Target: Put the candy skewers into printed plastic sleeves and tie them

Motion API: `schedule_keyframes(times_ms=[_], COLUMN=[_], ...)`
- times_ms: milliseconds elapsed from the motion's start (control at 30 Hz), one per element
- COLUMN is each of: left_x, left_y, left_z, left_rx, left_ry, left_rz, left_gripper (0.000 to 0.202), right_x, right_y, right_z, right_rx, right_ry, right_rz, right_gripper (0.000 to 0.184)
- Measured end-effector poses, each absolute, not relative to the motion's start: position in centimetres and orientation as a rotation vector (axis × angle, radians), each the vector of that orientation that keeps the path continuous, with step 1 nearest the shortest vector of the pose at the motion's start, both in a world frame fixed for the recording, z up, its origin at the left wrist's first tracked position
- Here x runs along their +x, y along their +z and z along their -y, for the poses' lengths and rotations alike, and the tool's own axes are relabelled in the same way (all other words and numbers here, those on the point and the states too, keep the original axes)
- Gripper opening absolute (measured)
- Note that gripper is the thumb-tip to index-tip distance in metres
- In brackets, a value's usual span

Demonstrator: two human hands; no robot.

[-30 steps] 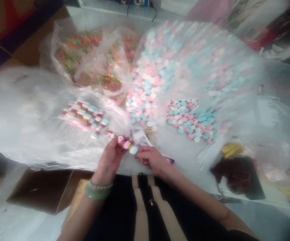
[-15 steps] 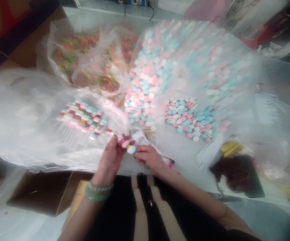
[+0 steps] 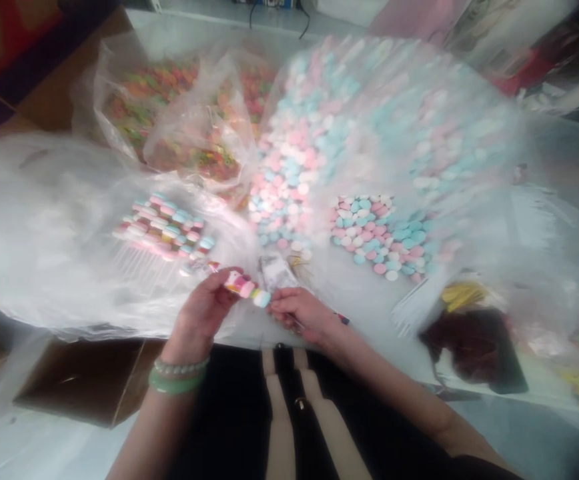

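My left hand [image 3: 200,308] grips a stick of pastel pink, white and blue candies [image 3: 242,287], with a round blue candy [image 3: 262,299] at its tip. My right hand [image 3: 299,315] sits just beside that tip, fingers curled around a clear printed plastic sleeve [image 3: 275,272]. Above my hands lies a stack of finished candy sticks [image 3: 164,230] on a white plastic sheet [image 3: 44,227]. A large clear bag of pink and blue candies [image 3: 294,153] spreads behind them, beside a bag of orange-green candies [image 3: 189,133].
A loose heap of pink and blue candies [image 3: 379,237] lies right of my hands, near a bundle of white sticks [image 3: 417,307], yellow pieces [image 3: 462,297] and a dark brown mass [image 3: 469,347]. An open cardboard box [image 3: 79,383] sits below the table's near edge at left.
My left hand has moved left and slightly up, drawing the candy stick with it. The stick now lies flatter. My right hand has barely moved.
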State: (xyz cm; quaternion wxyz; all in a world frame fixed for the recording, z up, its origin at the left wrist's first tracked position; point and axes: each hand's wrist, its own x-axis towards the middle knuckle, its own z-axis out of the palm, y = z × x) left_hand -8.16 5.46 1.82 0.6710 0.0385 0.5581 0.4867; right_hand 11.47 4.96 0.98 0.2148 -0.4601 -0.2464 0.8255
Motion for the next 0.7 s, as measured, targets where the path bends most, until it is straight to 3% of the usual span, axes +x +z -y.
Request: schedule_keyframes(times_ms=[300,467,700], left_x=[-8.9,-7.9,-6.3], left_y=[1.9,2.0,1.8], left_z=[-4.9,-4.5,-4.3], left_rx=[0.117,0.108,0.112], left_ry=[1.03,1.103,1.217], left_rz=[-1.172,-1.134,-1.121], left_gripper=[0.019,0.022,0.023], right_x=[11.5,10.7,10.4], right_y=[0.8,0.8,0.8], right_z=[-5.1,-4.3,-3.8], right_rx=[-1.271,-1.388,-1.541], right_ry=[2.373,2.065,1.403], right_rz=[0.534,0.858,1.638], right_gripper=[0.014,0.007,0.018])
